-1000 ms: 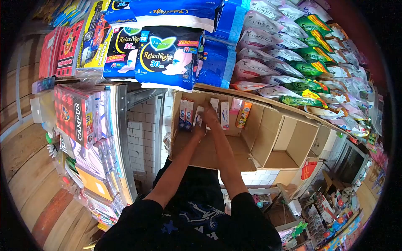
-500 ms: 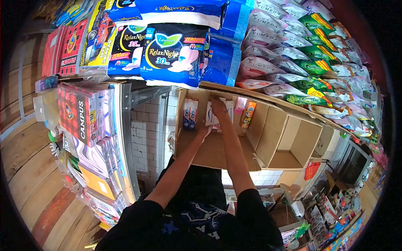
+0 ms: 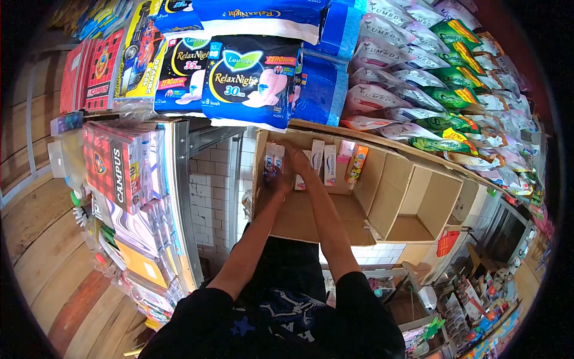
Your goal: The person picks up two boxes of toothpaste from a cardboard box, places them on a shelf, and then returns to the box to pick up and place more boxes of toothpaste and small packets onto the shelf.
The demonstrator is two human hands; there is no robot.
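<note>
Both my hands reach into a cardboard box compartment (image 3: 341, 209). My left hand (image 3: 280, 183) is at the lower right side of the blue-and-white small boxes (image 3: 272, 160) at the compartment's left end; its fingers are blurred. My right hand (image 3: 297, 160) is just right of those boxes, its fingers partly hidden, so its grip cannot be made out. White Sensodyne boxes (image 3: 330, 165) stand upright right of my right hand. Farther right are a pink-and-white box (image 3: 344, 157) and an orange box (image 3: 357, 164).
Blue Laurier packs (image 3: 248, 81) lie above the box, with rows of Yumeda pouches (image 3: 382, 51) and green Sunlight pouches (image 3: 457, 78) at upper right. Campus notebooks (image 3: 113, 167) are stacked at left beside a metal post (image 3: 185, 203). A second cardboard compartment (image 3: 409, 227) adjoins on the right.
Both hands have moved left, from the white Sensodyne boxes to the blue-and-white boxes. More of the Sensodyne boxes shows now.
</note>
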